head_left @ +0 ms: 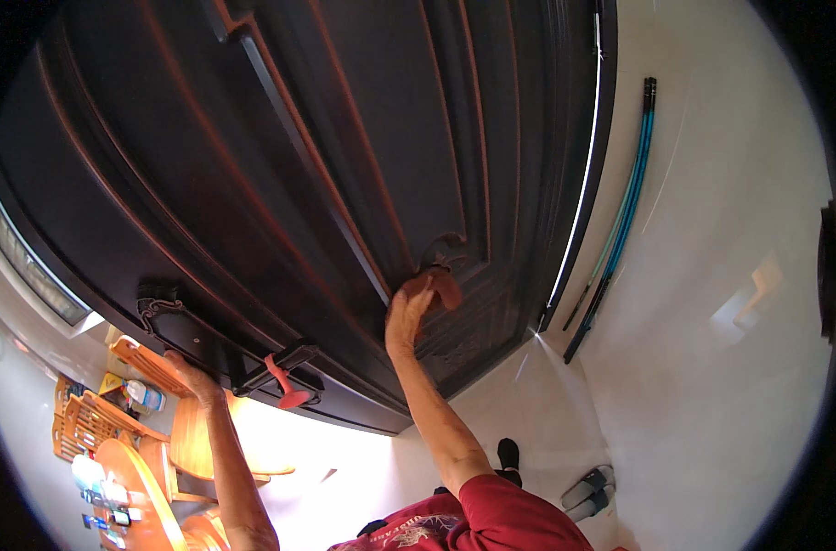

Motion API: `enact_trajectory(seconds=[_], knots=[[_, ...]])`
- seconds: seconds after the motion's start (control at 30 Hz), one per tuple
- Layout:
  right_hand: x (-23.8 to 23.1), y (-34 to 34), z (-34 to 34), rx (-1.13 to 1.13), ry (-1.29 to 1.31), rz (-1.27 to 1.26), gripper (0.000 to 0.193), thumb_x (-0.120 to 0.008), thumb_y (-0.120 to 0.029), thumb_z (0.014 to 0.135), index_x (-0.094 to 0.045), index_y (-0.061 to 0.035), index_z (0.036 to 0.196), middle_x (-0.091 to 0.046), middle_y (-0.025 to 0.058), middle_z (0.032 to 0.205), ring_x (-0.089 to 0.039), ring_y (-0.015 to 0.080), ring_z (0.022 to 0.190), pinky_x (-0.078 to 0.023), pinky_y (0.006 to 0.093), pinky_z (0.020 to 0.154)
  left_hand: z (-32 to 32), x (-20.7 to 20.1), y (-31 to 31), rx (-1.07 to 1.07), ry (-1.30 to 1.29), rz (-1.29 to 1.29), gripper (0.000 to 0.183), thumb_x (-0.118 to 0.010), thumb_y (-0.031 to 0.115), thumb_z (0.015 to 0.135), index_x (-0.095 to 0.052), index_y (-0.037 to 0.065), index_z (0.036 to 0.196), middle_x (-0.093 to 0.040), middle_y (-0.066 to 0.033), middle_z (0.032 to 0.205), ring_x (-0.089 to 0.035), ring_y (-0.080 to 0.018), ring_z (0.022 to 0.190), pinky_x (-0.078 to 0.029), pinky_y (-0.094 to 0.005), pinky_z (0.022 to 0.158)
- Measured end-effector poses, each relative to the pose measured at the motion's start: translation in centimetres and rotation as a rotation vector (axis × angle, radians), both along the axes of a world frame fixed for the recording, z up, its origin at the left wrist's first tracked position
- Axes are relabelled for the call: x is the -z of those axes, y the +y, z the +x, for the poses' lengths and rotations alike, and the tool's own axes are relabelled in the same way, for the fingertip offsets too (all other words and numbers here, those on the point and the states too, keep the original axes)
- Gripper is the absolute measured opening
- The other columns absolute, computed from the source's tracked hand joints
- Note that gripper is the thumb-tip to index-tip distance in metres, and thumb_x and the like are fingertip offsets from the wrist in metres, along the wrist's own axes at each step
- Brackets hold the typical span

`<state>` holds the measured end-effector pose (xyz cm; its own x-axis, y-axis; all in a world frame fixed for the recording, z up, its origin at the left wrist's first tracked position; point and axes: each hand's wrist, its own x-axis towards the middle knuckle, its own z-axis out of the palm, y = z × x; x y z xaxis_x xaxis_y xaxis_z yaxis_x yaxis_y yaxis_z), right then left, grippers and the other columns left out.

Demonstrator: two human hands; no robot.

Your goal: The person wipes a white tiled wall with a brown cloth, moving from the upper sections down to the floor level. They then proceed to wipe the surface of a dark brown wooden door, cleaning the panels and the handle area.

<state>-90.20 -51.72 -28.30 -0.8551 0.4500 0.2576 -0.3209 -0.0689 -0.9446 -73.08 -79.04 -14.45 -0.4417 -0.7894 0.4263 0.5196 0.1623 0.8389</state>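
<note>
A large dark brown panelled door [253, 184] with reddish-brown worn ridges fills the upper part of the view. My right hand [407, 317] is closed on a brown cloth [446, 286], pressed against the door's lower panel beside a carved corner. Farther left, my left hand [194, 375] grips the door's edge, just beside the dark ornate lock plate [197, 335]; some of its fingers are hidden. Between my hands a dark door handle [276, 363] sticks out, with a red strip [288, 390] hanging on it.
Blue and black poles [627, 211] lean at the pale wall right of the door. Grey slippers [588, 491] lie on the floor near my foot [508, 455]. At lower left are wooden chairs [115, 418] and an orange wooden table [129, 468] with several items on it.
</note>
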Motion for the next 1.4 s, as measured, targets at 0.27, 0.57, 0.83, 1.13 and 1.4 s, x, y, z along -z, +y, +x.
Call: enact_trajectory(seconds=[0.27, 0.57, 0.83, 1.13, 1.4], knots=[[-10.9, 4.7, 0.0, 0.112, 0.279, 0.427, 0.061, -0.048, -0.019, 0.089, -0.023, 0.0035, 0.140, -0.023, 0.0295, 0.142, -0.023, 0.0420, 0.132, -0.017, 0.0465, 0.108, 0.2, -0.2, 0.9, -0.002, -0.015, -0.026, 0.074, -0.036, 0.063, 0.090, -0.041, 0.002, 0.132, -0.047, -0.0089, 0.128, -0.045, -0.0213, 0.115, -0.035, -0.0321, 0.100], [1.3, 3.4, -2.1, 0.099, -0.111, -0.015, 0.066, -0.047, -0.022, 0.089, -0.017, 0.0060, 0.141, -0.020, 0.0263, 0.144, -0.022, 0.0372, 0.133, -0.017, 0.0414, 0.109, 0.3, 0.6, 0.2, -0.036, 0.007, -0.015, 0.073, -0.037, 0.063, 0.090, -0.045, 0.001, 0.127, -0.052, -0.0078, 0.121, -0.048, -0.0193, 0.107, -0.037, -0.0303, 0.096], [3.4, -3.4, 7.7, -0.152, 0.066, 0.443, 0.056, -0.046, -0.013, 0.092, -0.021, 0.0115, 0.136, -0.024, 0.0309, 0.136, -0.026, 0.0439, 0.126, -0.021, 0.0459, 0.106, -0.3, -0.6, 1.5, -0.078, -0.050, -0.088, 0.071, -0.033, 0.062, 0.092, -0.048, -0.001, 0.121, -0.054, -0.0071, 0.115, -0.049, -0.0183, 0.104, -0.037, -0.0299, 0.094], [-4.5, -3.7, 9.9, -0.253, 0.359, 0.681, 0.049, -0.051, -0.005, 0.082, -0.042, 0.0014, 0.129, -0.048, 0.0197, 0.113, -0.046, 0.0383, 0.100, -0.036, 0.0469, 0.086, -0.4, 0.0, 0.6, -0.048, -0.049, -0.097, 0.080, -0.036, 0.069, 0.087, -0.047, -0.001, 0.124, -0.053, -0.0087, 0.118, -0.049, -0.0190, 0.106, -0.039, -0.0297, 0.094], [-16.3, -0.6, 4.3, -0.001, 0.844, 0.800, 0.038, -0.060, -0.018, 0.080, -0.059, -0.0117, 0.118, -0.052, 0.0072, 0.112, -0.042, 0.0325, 0.108, -0.030, 0.0514, 0.095, -0.1, 0.1, 0.6, 0.087, -0.047, -0.065, 0.078, -0.034, 0.067, 0.088, -0.031, 0.008, 0.140, -0.040, -0.0092, 0.137, -0.042, -0.0256, 0.121, -0.032, -0.0358, 0.105]])
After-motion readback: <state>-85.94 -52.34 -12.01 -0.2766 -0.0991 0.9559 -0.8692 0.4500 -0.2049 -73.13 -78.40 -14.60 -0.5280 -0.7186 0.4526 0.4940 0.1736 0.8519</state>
